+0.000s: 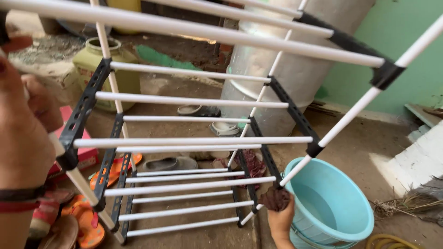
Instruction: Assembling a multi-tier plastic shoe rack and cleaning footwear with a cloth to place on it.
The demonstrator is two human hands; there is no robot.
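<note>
Bare concrete floor (369,138) runs under a white-and-black drying rack (184,138) in a cluttered yard. Nearest, the left hand (23,124) wraps one white upright of the rack at its left side. Lower down, the right hand (280,219) presses a dark red cloth (275,199) against the rack's right leg, beside a light-blue basin (339,203). Beyond stand sandals (110,170) and a big metal drum (295,69).

Green wall (406,41), seemingly dirt floor (364,138).
</note>
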